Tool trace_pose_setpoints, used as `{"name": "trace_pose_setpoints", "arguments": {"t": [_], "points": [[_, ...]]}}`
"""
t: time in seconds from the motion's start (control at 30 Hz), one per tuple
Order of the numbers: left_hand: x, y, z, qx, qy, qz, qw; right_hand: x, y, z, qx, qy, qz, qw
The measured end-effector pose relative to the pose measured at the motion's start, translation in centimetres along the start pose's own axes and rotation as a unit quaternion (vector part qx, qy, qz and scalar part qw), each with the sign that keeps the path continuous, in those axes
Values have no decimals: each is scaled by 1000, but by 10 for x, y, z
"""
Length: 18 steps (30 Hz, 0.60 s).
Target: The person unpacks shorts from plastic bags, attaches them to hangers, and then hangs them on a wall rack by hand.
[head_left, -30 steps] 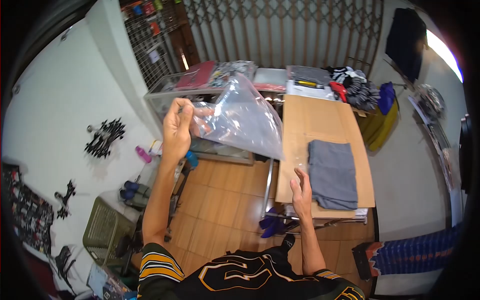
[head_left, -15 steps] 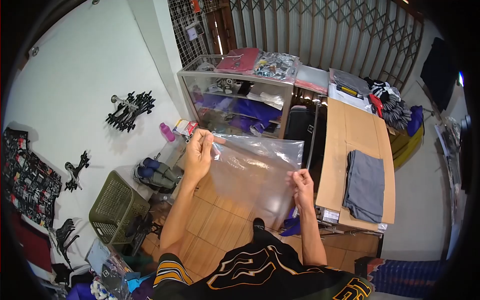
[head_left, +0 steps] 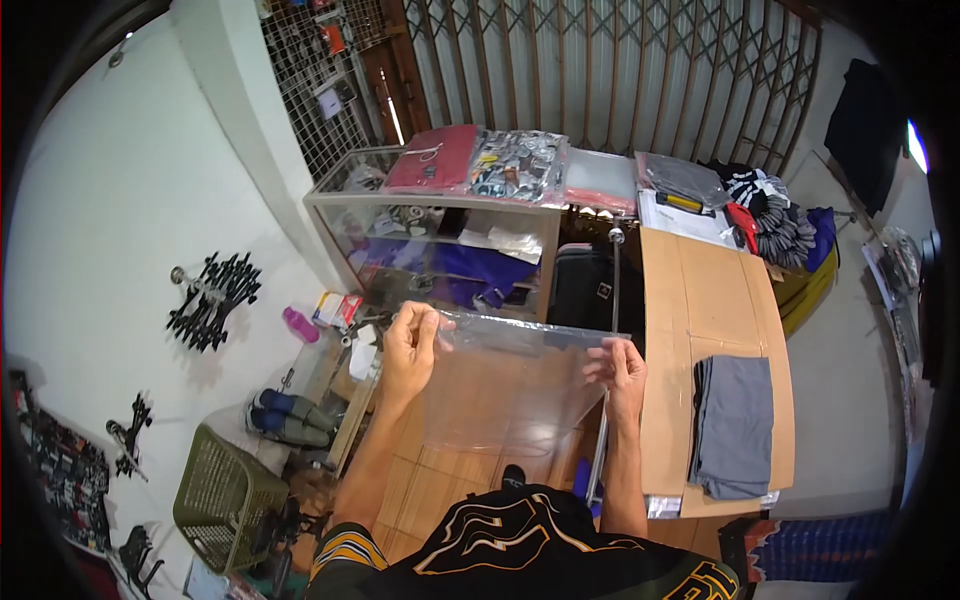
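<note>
A clear plastic bag (head_left: 510,390) hangs stretched between my two hands in front of my body. My left hand (head_left: 412,345) pinches its upper left corner between thumb and fingers. At the upper right corner, my right hand (head_left: 620,372) grips the edge, with some fingers seen through the film. The bag looks flat, and the floor shows through it. To the right of my right hand, a folded grey garment (head_left: 735,425) lies on a cardboard sheet (head_left: 700,300).
A glass display case (head_left: 440,250) stands ahead, topped by a bagged red garment (head_left: 433,160) and a bagged patterned garment (head_left: 515,165). More clear bags (head_left: 600,178) lie beside them. A green basket (head_left: 225,500) stands at left, near hangers (head_left: 215,300) on the wall.
My right hand has moved up to the bag's upper right corner, and the top edge is now pulled straighter. The camera view has shifted, so the surroundings sit lower.
</note>
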<state>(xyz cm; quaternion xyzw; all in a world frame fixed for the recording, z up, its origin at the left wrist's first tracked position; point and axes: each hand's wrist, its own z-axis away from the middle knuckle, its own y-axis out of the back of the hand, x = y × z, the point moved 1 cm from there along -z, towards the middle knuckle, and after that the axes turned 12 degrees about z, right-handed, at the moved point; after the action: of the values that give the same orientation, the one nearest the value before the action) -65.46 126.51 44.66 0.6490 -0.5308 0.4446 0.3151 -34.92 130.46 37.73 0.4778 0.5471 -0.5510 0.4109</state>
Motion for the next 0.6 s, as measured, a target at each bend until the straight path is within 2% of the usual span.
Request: {"name": "trace_pose_setpoints", "arguments": {"t": [0.23,0.6], "points": [[-55,-27,-58,-35,19,35,999,-1,20,-56,55,53,49,996],[-149,-80,-190,-166,54,102,979,-6,38,-146,194,86,146,966]]}}
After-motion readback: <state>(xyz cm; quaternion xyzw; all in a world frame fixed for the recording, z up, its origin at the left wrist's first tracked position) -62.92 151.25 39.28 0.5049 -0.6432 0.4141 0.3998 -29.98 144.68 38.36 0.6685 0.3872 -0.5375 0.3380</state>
